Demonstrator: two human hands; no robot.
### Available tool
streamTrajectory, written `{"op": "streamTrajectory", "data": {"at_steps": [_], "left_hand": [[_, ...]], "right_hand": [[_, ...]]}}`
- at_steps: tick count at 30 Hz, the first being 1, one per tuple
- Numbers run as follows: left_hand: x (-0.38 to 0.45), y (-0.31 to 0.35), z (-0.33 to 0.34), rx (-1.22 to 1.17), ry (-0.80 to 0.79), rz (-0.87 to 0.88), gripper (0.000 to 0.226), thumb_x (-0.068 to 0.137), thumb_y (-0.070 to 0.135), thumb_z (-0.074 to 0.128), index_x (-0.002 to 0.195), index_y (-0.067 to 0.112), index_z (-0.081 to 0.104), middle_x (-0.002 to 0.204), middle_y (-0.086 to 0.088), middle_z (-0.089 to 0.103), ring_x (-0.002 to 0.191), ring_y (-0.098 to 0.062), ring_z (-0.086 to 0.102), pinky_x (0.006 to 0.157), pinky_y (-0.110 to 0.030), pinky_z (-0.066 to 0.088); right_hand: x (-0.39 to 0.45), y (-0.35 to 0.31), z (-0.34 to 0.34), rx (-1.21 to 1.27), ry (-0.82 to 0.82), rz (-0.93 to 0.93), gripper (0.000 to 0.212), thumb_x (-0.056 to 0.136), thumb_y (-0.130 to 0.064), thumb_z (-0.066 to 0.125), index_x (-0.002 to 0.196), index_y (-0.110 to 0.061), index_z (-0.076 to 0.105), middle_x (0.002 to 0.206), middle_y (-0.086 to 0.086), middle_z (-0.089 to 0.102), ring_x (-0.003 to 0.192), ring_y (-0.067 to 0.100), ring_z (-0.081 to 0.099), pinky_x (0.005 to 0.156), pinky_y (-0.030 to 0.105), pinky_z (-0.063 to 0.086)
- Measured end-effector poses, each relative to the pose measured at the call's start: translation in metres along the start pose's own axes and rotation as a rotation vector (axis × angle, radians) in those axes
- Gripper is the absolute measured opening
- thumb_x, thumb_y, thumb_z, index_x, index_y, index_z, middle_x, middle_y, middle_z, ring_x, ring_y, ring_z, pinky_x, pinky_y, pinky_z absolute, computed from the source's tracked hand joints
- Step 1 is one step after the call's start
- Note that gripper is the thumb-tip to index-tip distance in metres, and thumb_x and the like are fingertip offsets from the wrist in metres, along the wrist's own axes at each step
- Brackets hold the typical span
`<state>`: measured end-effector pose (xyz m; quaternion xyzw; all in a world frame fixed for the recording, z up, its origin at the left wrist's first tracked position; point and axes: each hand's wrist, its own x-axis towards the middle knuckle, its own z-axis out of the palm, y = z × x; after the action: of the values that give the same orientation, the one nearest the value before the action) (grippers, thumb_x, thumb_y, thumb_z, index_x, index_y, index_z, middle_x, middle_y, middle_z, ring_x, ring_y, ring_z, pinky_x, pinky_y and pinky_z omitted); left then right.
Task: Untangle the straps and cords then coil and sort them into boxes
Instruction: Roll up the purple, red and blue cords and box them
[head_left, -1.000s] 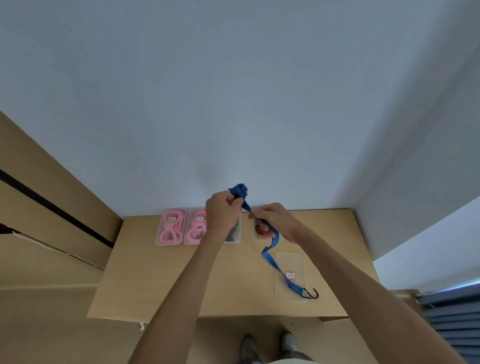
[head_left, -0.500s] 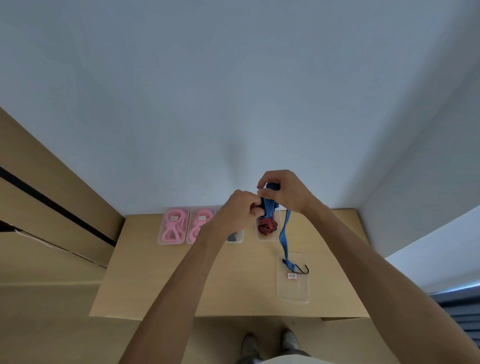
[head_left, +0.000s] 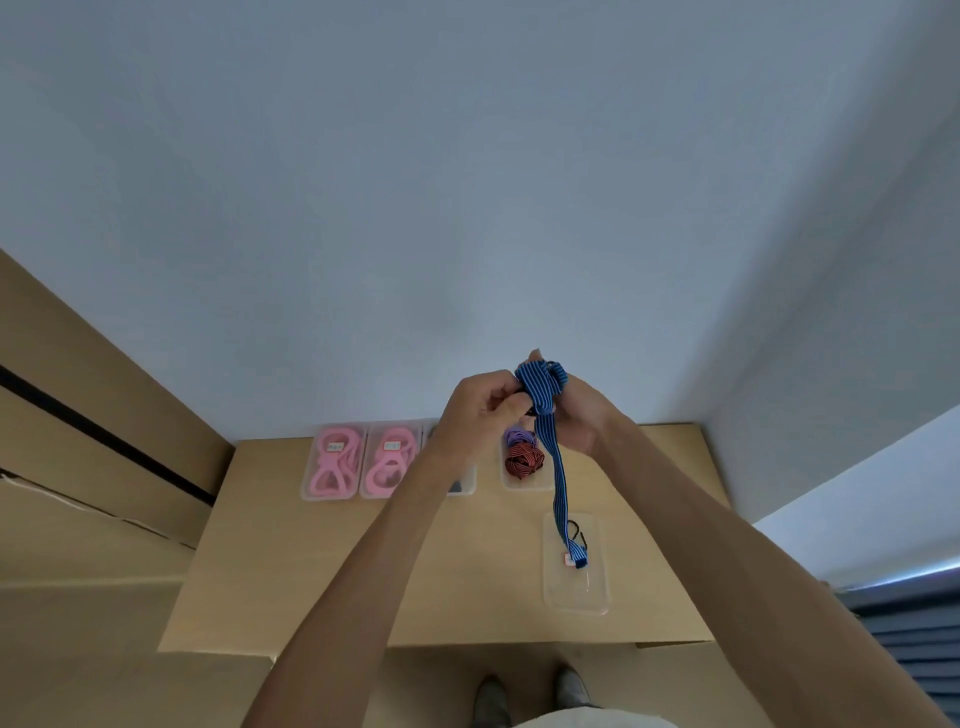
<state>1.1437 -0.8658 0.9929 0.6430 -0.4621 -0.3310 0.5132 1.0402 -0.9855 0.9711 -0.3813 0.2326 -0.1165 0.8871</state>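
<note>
A blue striped strap (head_left: 558, 467) is held up above the wooden table (head_left: 322, 571). My left hand (head_left: 480, 408) grips its wound upper part from the left. My right hand (head_left: 574, 410) holds the same bundle from the right, with turns of strap wrapped over its fingers. The strap's loose tail hangs straight down. Its black hook (head_left: 576, 532) dangles over a clear lidless box (head_left: 576, 592) near the table's front right.
Two clear boxes with pink cords (head_left: 332, 462) (head_left: 389, 460) stand at the table's back left. Beside them a box (head_left: 460, 486) is mostly hidden by my left arm. Another box (head_left: 524, 478) holds red-black and purple coils. A wall runs behind the table.
More of the blue strap is wound into the bundle and the hanging tail is shorter. Both hands have stayed raised close together; the hook has swung slightly over the front box.
</note>
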Motion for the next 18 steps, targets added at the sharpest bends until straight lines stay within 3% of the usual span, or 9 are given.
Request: {"op": "streamTrajectory", "data": {"at_steps": [2,4,9,11,13,15,18], "left_hand": [[0.004,0.000,-0.002,0.000,0.108,-0.049,0.022,0.095,-0.001,0.058,0.075,0.006,0.061,0.060,0.011,0.060,0.053,0.003,0.053,0.057,-0.017,0.041],[0.009,-0.008,-0.006,0.039,0.197,-0.093,0.017,0.093,0.004,0.060,0.078,0.000,0.064,0.062,0.006,0.060,0.051,0.000,0.048,0.059,-0.023,0.039],[0.016,-0.014,-0.007,0.156,0.328,-0.126,0.018,0.090,0.009,0.062,0.076,-0.001,0.064,0.070,-0.011,0.067,0.059,-0.017,0.054,0.059,-0.028,0.043],[0.019,-0.015,-0.013,0.239,0.400,-0.124,0.022,0.089,0.010,0.062,0.070,0.000,0.060,0.067,-0.014,0.063,0.058,-0.017,0.049,0.054,-0.023,0.038],[0.023,-0.019,-0.022,0.377,0.339,-0.141,0.031,0.089,0.009,0.061,0.060,0.009,0.050,0.057,-0.005,0.052,0.053,-0.014,0.041,0.047,-0.017,0.031],[0.022,-0.022,-0.026,0.537,0.196,-0.167,0.037,0.089,0.009,0.061,0.057,0.015,0.043,0.055,0.000,0.045,0.053,-0.017,0.040,0.044,-0.018,0.028],[0.022,-0.023,-0.023,0.728,0.058,-0.173,0.029,0.091,0.010,0.058,0.064,0.011,0.046,0.059,-0.001,0.046,0.055,-0.018,0.041,0.047,-0.024,0.027]], "right_hand": [[0.004,0.000,0.006,-0.109,0.064,-0.009,0.028,0.103,-0.024,0.047,0.087,-0.010,0.065,0.075,0.006,0.049,0.058,0.014,0.039,0.056,0.027,0.032],[0.004,0.000,0.011,-0.301,0.117,-0.022,0.021,0.102,-0.010,0.036,0.100,-0.007,0.058,0.073,0.008,0.048,0.053,0.016,0.036,0.053,0.028,0.034],[-0.004,0.001,0.014,-0.619,0.172,0.029,0.028,0.101,-0.017,0.041,0.100,0.001,0.062,0.072,0.021,0.064,0.054,0.026,0.046,0.057,0.033,0.042],[-0.009,0.004,0.016,-0.817,0.136,0.052,0.029,0.102,-0.020,0.043,0.102,0.000,0.064,0.072,0.017,0.067,0.054,0.025,0.053,0.058,0.030,0.050],[-0.012,0.005,0.017,-0.906,0.151,0.032,0.025,0.098,-0.021,0.053,0.083,-0.002,0.062,0.060,0.009,0.058,0.050,0.021,0.047,0.055,0.029,0.047],[-0.011,0.002,0.016,-1.154,0.153,-0.047,0.034,0.089,-0.016,0.063,0.061,-0.011,0.044,0.052,0.001,0.041,0.047,0.014,0.035,0.050,0.025,0.037],[-0.009,-0.007,0.018,-1.593,0.098,-0.180,0.039,0.082,-0.014,0.063,0.054,-0.017,0.036,0.053,0.000,0.036,0.048,0.014,0.031,0.051,0.028,0.028]]}}
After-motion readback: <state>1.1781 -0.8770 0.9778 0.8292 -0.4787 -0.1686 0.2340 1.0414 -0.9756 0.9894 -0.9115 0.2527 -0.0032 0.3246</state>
